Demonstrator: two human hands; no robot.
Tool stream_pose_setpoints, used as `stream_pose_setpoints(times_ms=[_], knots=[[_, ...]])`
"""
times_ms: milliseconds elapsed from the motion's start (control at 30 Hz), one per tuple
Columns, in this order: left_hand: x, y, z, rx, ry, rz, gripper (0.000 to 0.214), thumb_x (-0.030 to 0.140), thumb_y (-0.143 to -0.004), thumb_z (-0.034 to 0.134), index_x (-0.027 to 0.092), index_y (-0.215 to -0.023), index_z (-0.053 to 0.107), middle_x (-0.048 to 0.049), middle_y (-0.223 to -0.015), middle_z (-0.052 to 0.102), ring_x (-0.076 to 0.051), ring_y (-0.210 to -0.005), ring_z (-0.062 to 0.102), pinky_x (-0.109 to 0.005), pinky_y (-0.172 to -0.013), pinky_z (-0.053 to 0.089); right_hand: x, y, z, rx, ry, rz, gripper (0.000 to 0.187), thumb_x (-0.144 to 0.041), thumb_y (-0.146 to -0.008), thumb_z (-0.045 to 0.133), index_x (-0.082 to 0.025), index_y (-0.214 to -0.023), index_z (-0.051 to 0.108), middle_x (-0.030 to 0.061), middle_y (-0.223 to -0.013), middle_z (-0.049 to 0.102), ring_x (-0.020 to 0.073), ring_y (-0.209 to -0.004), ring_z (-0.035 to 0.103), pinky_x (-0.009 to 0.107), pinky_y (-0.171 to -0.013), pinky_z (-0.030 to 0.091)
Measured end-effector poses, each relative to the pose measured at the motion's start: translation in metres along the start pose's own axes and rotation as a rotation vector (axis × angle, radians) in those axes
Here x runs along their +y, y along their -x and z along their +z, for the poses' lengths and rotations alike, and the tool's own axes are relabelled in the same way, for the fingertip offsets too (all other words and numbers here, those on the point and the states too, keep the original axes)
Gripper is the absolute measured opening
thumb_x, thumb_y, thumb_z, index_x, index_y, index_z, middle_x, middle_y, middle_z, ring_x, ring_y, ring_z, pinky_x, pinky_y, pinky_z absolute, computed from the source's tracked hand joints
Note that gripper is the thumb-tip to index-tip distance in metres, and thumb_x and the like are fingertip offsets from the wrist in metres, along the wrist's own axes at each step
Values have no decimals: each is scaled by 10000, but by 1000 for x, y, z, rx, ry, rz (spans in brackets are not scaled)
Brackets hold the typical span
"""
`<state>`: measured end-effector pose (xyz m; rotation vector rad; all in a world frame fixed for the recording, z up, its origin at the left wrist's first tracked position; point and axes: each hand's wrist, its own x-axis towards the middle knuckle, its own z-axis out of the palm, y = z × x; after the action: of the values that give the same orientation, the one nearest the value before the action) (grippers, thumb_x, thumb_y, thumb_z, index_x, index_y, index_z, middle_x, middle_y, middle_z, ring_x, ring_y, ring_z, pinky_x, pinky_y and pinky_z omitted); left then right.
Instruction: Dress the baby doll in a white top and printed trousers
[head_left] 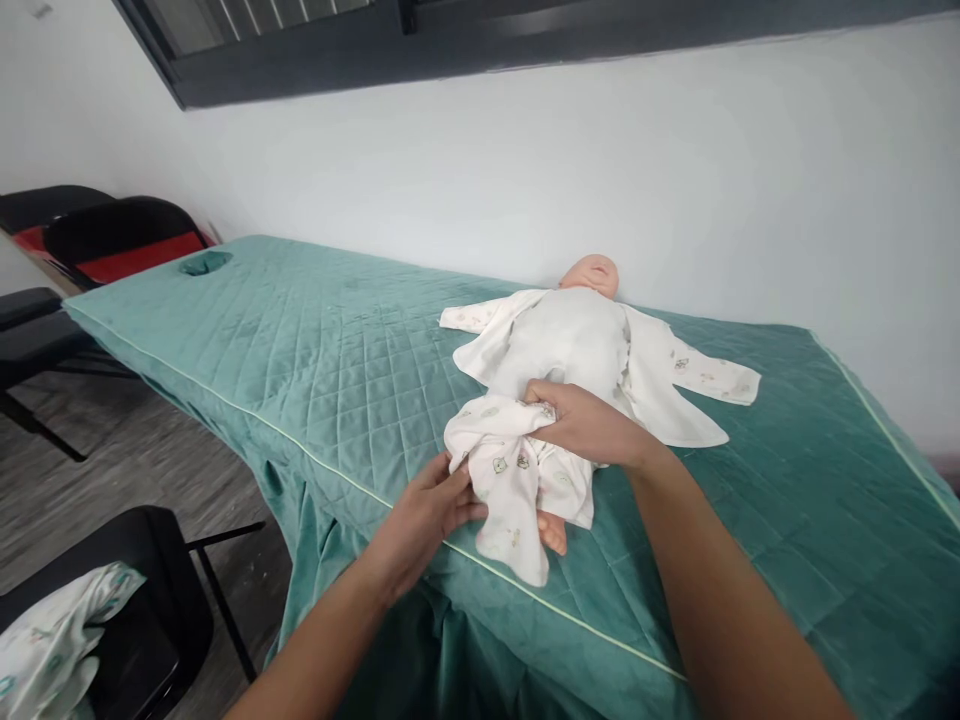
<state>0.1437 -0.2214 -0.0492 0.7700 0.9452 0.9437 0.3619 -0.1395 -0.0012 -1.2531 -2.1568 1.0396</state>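
Observation:
A baby doll (594, 275) lies on its back on a green quilted massage table (315, 350), head towards the wall. A white printed sleepsuit (510, 470) lies under it, its sleeves spread wide and its lower part bunched round the legs. My right hand (581, 425) is closed on the bunched fabric at the doll's waist. My left hand (431, 510) grips the sleepsuit's left leg near the table's front edge. One bare doll foot (553, 532) pokes out below the cloth.
A black chair (142, 600) at the lower left carries another printed garment (52, 640). Black and red folding chairs (112, 240) stand past the table's far end. A white wall runs close behind the table. The floor is grey wood.

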Motion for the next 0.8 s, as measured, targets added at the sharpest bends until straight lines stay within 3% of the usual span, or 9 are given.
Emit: stream_pose_setpoints(times_ms=[100,200,367,533,700,800], knots=[[-2,4,0,6,73,-37,374,461,-838,706,191,-1092,653,-86,-1013,701,-157,-800,666,-277,-750,527,1,-2,2,48,22,12,129,-259,-754,585,-224,-759,460,-44,-774,524,152,-735,474,264,-636,328],[0,-8,-1,37,-8,51,368,429,-809,731,183,-1072,653,-65,-940,696,-149,-743,636,-266,-690,508,3,-3,2,85,36,10,122,-263,-756,576,-220,-749,462,-39,-773,528,151,-730,471,267,-637,320],[13,-52,-13,207,-351,313,176,333,-817,655,178,-901,638,11,-769,633,-129,-648,543,-236,-592,402,6,-4,1,144,41,1,99,-284,-807,547,-219,-770,483,-25,-797,550,170,-772,507,281,-669,344],[26,-83,-15,282,-684,522,130,297,-862,573,190,-795,607,-1,-777,639,-167,-740,543,-260,-670,373,6,-6,3,180,79,62,72,-276,-826,536,-222,-803,493,-7,-843,597,188,-795,537,295,-675,352],[25,-98,-5,361,-933,545,101,287,-900,563,205,-842,576,-38,-779,639,-209,-733,574,-294,-682,368,3,-8,6,253,131,160,115,-276,-848,512,-230,-767,444,-9,-788,580,193,-766,547,302,-655,349],[19,-96,-4,410,-906,546,83,282,-896,575,209,-857,581,-38,-776,640,-213,-736,582,-300,-690,379,2,-7,6,249,110,163,110,-287,-851,531,-232,-791,457,-5,-805,591,196,-784,563,303,-670,370]])
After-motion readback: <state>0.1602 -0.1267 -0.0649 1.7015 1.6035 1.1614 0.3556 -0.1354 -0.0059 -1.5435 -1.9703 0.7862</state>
